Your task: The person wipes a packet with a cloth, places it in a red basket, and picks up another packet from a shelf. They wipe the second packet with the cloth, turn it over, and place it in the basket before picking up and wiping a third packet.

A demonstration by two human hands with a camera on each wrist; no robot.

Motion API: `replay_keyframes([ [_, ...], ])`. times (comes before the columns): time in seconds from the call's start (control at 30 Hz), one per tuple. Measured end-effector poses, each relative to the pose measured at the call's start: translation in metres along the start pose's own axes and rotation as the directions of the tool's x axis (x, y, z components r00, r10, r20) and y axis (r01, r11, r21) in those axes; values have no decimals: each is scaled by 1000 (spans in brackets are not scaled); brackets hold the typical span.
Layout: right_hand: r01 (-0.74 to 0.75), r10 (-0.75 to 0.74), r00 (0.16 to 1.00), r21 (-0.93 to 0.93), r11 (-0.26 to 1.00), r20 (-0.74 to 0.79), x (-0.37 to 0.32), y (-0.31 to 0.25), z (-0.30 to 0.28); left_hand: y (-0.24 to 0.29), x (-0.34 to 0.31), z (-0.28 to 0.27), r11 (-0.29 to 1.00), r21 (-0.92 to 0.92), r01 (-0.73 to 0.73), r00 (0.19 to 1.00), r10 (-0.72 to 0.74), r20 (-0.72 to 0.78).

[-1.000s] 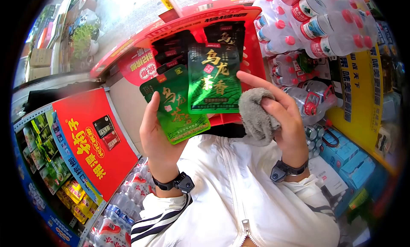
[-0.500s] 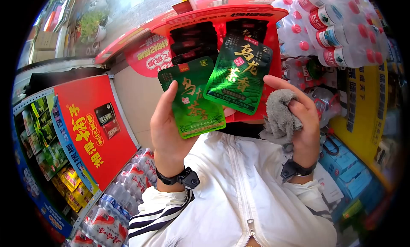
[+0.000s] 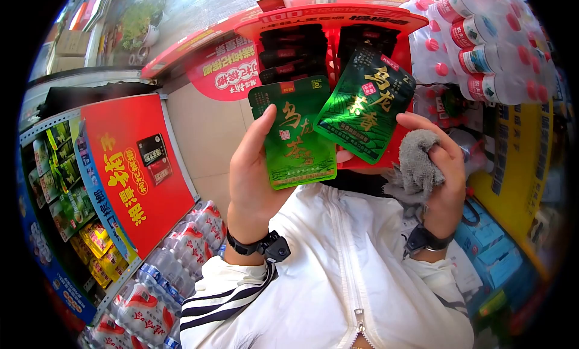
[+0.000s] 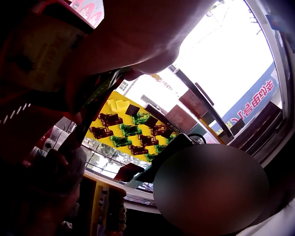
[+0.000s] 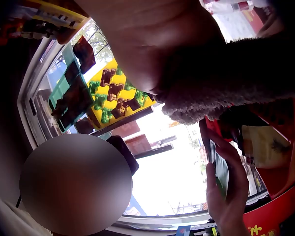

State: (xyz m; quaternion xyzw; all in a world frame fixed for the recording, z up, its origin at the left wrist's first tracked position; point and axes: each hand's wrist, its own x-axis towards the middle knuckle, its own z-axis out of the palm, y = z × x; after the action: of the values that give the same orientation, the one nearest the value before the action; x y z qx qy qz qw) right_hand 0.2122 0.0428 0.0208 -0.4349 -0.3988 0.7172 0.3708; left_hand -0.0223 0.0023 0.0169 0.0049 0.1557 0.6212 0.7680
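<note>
My left hand (image 3: pixel 254 174) holds a green pouch (image 3: pixel 300 147) with gold lettering, its thumb along the left edge. A second, darker green pouch (image 3: pixel 363 111) with the same lettering tilts to the right, its lower left edge beside the first. A fingertip shows below, between the two pouches. My right hand (image 3: pixel 446 168) grips a crumpled grey cloth (image 3: pixel 419 162), with the index fingertip at the second pouch's right edge. In the right wrist view the cloth (image 5: pixel 191 105) hangs by the palm, and the left hand (image 5: pixel 228 184) appears edge-on around a pouch.
Behind the pouches stands a red display box (image 3: pixel 338 14) with stacked dark pouches (image 3: pixel 292 50). Packs of water bottles (image 3: pixel 482 44) are piled at right, above blue cartons (image 3: pixel 491 240). To the left are a red panel (image 3: pixel 139 174), a snack shelf (image 3: pixel 60 168) and wrapped bottles (image 3: pixel 151 295).
The second pouch has turned clockwise and slid away to the right, overlapping the first less. Both hands now appear farther right in the head view; the cloth stays in the right hand.
</note>
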Motion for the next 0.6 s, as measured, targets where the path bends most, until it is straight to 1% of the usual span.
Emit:
replay_keyframes([
  [0.03, -1, 1, 1000, 1, 1000, 3, 0, 0, 1, -2, -1, -1, 997, 42, -66, 996, 64, 55],
  [0.1, 21, -21, 1000, -19, 1000, -16, 0, 0, 1, -3, 0, -4, 997, 47, -53, 996, 50, 74],
  [0.23, 32, -32, 999, -72, 997, -1, 1, -2, -1, -2, -2, -16, 995, -93, 48, 999, -48, -1],
  [0.37, 32, -32, 999, -76, 997, 2, 1, -2, -1, 0, -5, -25, 985, -160, 63, 995, -74, -64],
  [0.43, 21, -22, 1000, -72, 997, -3, 1, -2, -2, -1, -4, -25, 990, -130, 62, 992, -76, -102],
  [0.53, 51, -52, 999, -108, 993, -3, 2, 0, -3, -3, -5, -24, 995, -67, 71, 985, -80, -152],
  [0.6, 26, -27, 1000, -95, 995, -7, 1, -1, -2, -4, -6, -24, 996, -17, 90, 977, -91, -191],
])
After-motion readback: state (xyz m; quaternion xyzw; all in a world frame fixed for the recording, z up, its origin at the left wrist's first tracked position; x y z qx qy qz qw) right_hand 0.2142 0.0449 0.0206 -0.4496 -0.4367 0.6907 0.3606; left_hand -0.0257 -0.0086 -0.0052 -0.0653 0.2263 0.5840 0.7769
